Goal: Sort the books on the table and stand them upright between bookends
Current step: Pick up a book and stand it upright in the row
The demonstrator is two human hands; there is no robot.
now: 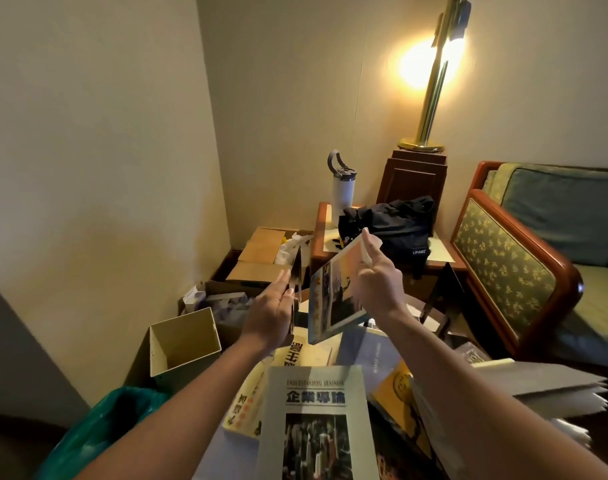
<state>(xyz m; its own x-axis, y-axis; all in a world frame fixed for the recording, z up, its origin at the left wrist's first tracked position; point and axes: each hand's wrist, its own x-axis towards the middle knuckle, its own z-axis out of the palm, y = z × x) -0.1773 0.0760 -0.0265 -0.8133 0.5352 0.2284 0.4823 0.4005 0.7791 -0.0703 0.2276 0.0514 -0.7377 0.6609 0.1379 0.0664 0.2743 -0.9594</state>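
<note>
My right hand (pixel 377 282) grips the top edge of a thin book with an orange and blue cover (pixel 333 299), held tilted above the table. My left hand (pixel 275 306) has its fingers straight and lies flat against a thin dark upright panel (pixel 298 271), seemingly a bookend seen edge-on. A black bookend (pixel 446 296) stands to the right. Flat on the table lie a grey "Understanding Business" book (pixel 316 400), a yellow book (pixel 245 407), a cream book with black characters (pixel 304 353), a pale blue book (pixel 372 355) and an orange and dark book (pixel 398 407).
A stack of white papers (pixel 538 386) lies at the right. A beige open box (pixel 183 341), a green bag (pixel 98 431) and cardboard boxes (pixel 261 258) sit left. Behind, a side table bears a black bag (pixel 396 226) and white bottle (pixel 342 192); an armchair (pixel 517 268) stands right.
</note>
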